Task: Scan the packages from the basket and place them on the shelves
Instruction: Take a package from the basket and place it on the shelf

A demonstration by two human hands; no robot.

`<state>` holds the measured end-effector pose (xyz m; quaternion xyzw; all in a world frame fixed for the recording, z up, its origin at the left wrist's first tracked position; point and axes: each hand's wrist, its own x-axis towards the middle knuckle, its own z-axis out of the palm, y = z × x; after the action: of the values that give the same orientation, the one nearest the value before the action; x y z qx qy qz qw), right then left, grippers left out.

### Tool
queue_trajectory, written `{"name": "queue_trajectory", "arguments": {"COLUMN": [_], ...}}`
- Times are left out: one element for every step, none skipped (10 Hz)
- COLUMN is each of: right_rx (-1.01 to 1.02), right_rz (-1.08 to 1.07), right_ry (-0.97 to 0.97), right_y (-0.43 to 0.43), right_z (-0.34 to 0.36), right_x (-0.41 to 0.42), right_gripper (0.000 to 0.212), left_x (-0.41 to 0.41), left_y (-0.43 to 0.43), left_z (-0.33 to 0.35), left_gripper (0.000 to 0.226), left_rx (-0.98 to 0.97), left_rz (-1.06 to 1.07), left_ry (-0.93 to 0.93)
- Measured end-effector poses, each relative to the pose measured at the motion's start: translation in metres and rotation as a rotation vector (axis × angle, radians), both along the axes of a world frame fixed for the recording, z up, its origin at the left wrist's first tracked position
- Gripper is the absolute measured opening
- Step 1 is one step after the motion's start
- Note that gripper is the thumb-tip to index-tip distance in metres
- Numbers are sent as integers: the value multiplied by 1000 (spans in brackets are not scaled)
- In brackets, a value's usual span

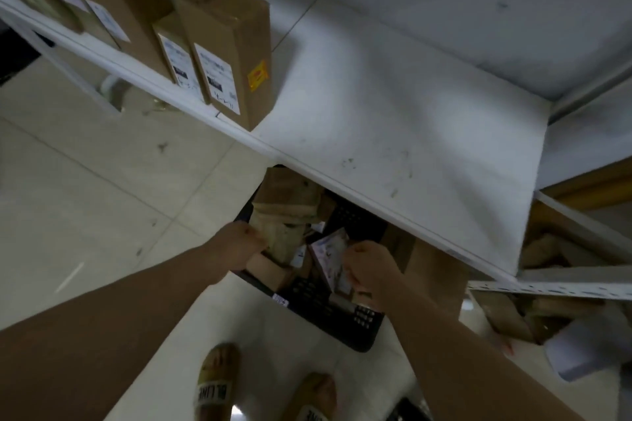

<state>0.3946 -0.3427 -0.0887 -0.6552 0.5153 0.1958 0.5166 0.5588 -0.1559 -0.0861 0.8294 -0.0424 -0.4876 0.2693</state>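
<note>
A black plastic basket (342,321) sits on the floor under the white shelf (393,133), filled with several cardboard packages (287,202). My left hand (236,246) reaches into the basket's left side and grips a pale brown package (284,239). My right hand (369,267) is curled around a small pale package (330,253) with a printed label, tilted up inside the basket. Part of the basket is hidden beneath the shelf.
Several tall cardboard boxes (225,55) with white labels stand at the shelf's left end. More boxes and a grey parcel (581,352) lie on the lower shelf at the right. My sandalled feet (215,383) stand on the tiled floor near the basket.
</note>
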Motion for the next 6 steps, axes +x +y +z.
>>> {"name": "queue_trajectory", "arguments": {"right_rx": [1,19,52,105,149,149], "right_rz": [-14,-35,-67,-98,-153,-203], "right_ry": [-17,-69,-138,-226,-271,-327], "right_y": [-12,-18,-19,-22,-19,-8], "right_z": [-50,-97,-131,-165,-200,-215], "right_x": [35,62,82,102,115,114], "right_gripper": [17,22,43,65,79,78], "left_x": [35,61,83,97,98,97], "left_y": [-13,-25,-36,-47,-56,-53], "left_z": [-59,-104,-150,-193,-214,-224], "left_gripper": [28,15,81,82,69,60], "left_rx": [-47,-82,-109,-122,-139,-193], "left_rz": [101,198,280,321,514,620], "left_ry": [-5,-4,17,-10,22,95]}}
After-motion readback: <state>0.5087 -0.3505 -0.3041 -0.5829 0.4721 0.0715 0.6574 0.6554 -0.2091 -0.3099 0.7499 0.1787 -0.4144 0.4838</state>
